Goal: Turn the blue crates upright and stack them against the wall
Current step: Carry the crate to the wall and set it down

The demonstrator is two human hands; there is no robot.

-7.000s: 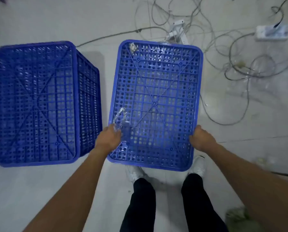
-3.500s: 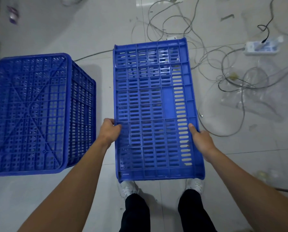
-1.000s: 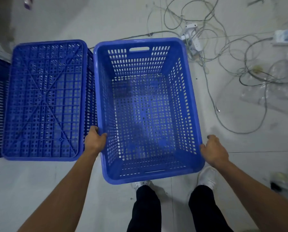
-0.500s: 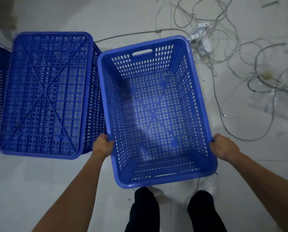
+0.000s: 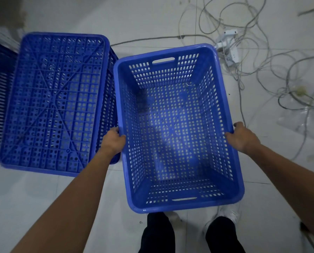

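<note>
The upright crate [image 5: 170, 128] points its long axis away from the person, the left hand [image 5: 113, 141] and the right hand [image 5: 241, 137] each curled over one long rim, with the overturned crate [image 5: 55, 103] just beside on the left.

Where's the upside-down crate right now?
In the head view it's on the left: the upside-down crate sits on the floor, close beside the upright crate that the left hand grips.

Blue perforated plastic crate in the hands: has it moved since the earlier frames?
Yes: the held crate flipped open-side-up, near end swung right, away from the overturned blue plastic crate.
</note>
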